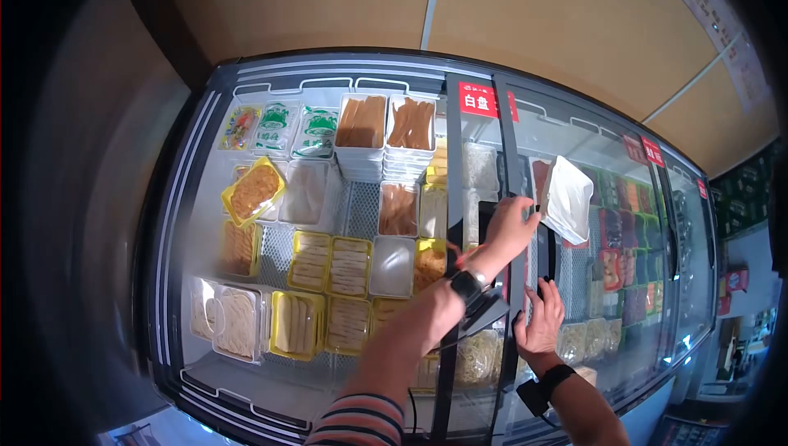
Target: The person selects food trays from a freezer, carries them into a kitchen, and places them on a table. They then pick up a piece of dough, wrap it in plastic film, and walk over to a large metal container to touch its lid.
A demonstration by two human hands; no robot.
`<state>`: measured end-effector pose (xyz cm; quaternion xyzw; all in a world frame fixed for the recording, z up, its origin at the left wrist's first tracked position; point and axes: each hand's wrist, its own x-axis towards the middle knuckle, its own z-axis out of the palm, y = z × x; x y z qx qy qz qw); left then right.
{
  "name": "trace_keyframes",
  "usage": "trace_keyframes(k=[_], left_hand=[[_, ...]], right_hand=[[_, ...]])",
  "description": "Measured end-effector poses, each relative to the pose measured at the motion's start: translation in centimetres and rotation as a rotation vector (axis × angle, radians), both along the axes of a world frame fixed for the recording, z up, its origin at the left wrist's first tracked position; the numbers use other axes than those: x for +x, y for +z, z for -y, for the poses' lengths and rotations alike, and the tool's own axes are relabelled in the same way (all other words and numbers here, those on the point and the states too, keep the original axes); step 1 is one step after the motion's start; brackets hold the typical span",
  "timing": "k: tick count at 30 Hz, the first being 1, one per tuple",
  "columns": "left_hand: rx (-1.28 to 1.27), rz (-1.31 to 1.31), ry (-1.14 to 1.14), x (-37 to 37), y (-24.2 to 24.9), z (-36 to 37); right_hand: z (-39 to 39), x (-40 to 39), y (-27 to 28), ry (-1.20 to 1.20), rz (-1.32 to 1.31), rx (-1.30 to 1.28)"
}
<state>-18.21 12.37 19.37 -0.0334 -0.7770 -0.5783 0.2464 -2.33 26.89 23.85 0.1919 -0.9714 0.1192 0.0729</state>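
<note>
My left hand (510, 233), with a dark watch at the wrist, reaches across the freezer's door frame. Its fingers are closed at the near edge of a white tray (566, 200) that looks lined with clear film and tilts above the glass. My right hand (542, 319) rests lower down on the sliding glass door, beside a dark upright handle (546, 253). Its fingers are spread, with nothing visible in them. A dark band with a small box (535, 397) sits at that wrist.
The chest freezer's left section holds stacked trays of brown strips (361, 122), yellow trays of pale rolls (349, 265) and green-printed packs (316, 130). Colourful packs (628, 241) lie under the right glass. A dark frame (460, 200) with a red sign (478, 101) divides the sections.
</note>
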Motion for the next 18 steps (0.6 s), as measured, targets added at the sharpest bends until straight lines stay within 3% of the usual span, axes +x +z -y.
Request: trace_keyframes(k=[2,4,6,7,8,9,11,13,16,18], left_hand=[[0.608,0.358,-0.355,3.2,2.7,4.6],[0.684,0.454,-0.298,5.2,2.0,9.2],[0.671,0.359,-0.084,5.1,-1.6,13.8],[0.731,0.430,0.058,3.6,-5.3,16.9],[0.857,0.154,-0.135,2.1,-8.9,20.8],[0.555,0.424,0.239,1.5,-7.3,23.5],[0.705,0.358,0.363,-0.6,-7.8,27.2],[0.666,0.383,0.386,-2.4,-8.6,30.2],[0.265,0.462,0.316,-5.1,-12.0,33.7],[0.318,0.475,0.354,-5.4,-11.0,33.6]], right_hand=[[0.0,-0.1,0.0,0.000,0.009,0.006],[0.0,0.0,0.0,-0.001,0.022,0.013],[-0.3,0.1,-0.4,0.005,0.015,0.017],[-0.2,0.0,-0.4,0.002,0.011,0.025],[0.1,0.0,-0.1,0.001,0.013,0.017],[0.2,-0.1,0.0,-0.006,0.013,0.019],[0.2,-0.1,0.0,-0.009,0.029,0.034],[0.4,-0.1,0.1,-0.009,0.035,0.034],[0.5,-0.2,0.2,-0.013,0.050,0.031],[0.6,-0.2,0.1,-0.019,0.062,0.032]])
